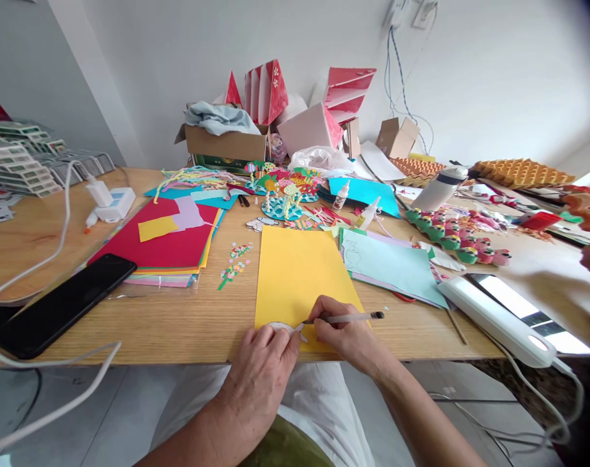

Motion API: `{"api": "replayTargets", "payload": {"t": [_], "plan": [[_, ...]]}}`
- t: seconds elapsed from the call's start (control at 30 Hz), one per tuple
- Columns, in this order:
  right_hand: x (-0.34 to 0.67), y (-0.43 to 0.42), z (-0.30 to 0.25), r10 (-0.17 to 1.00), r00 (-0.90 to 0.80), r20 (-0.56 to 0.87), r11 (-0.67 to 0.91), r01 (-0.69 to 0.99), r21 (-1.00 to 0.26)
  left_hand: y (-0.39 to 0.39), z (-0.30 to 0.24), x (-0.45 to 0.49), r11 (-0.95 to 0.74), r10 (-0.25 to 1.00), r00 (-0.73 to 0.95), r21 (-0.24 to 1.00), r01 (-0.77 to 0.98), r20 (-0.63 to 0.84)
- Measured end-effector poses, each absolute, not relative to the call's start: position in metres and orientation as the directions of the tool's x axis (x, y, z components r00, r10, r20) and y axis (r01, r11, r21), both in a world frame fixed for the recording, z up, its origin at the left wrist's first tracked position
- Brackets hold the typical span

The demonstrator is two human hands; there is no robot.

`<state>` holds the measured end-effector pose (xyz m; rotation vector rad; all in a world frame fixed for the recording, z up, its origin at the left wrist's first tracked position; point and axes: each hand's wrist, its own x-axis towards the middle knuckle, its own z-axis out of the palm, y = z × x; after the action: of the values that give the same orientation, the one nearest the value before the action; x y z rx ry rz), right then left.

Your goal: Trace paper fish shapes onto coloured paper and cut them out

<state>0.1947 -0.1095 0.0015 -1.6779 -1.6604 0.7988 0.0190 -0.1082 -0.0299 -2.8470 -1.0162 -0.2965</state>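
Note:
A yellow sheet of paper [295, 272] lies on the wooden table [188, 324] in front of me. My right hand [343, 331] grips a pen [348, 318] with its tip at the sheet's near edge. My left hand [263, 370] presses its fingertips on a small white paper cut-out [285, 328] lying on that same edge, right beside the pen tip.
A stack of coloured paper [173, 243] and a black phone [64, 301] lie to the left. Light blue sheets [397, 263], a white device [494, 318] and a row of small paper figures [455, 237] sit to the right. Boxes, glue bottles and craft scraps crowd the back.

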Motion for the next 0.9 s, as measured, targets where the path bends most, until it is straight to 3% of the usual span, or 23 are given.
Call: {"api": "replayTargets", "payload": {"t": [0.9], "plan": [[0.1907, -0.1122, -0.0004, 0.995, 0.098, 0.009, -0.054, 0.617, -0.785, -0.1066, -0.0313, 0.0235, -0.767, 0.616, 0.754, -0.046, 0.641, 0.23]]}}
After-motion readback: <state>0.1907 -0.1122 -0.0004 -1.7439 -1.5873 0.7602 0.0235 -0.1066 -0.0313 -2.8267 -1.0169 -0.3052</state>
